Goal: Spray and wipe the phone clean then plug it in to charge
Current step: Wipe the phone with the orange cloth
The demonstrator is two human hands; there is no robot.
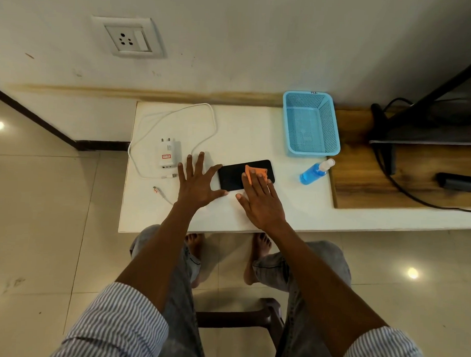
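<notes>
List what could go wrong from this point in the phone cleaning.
1. The phone is steadied only by the left hand at its end; the right hand pressing the orange cloth could slide it.
2. The spray bottle lies on its side by the right hand and might roll or leak.
3. The loose cable end lies near the left hand, and a sweep could drag it off the table.

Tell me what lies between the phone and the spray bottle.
In the head view, only bare white table separates the phone from the spray bottle.
</notes>
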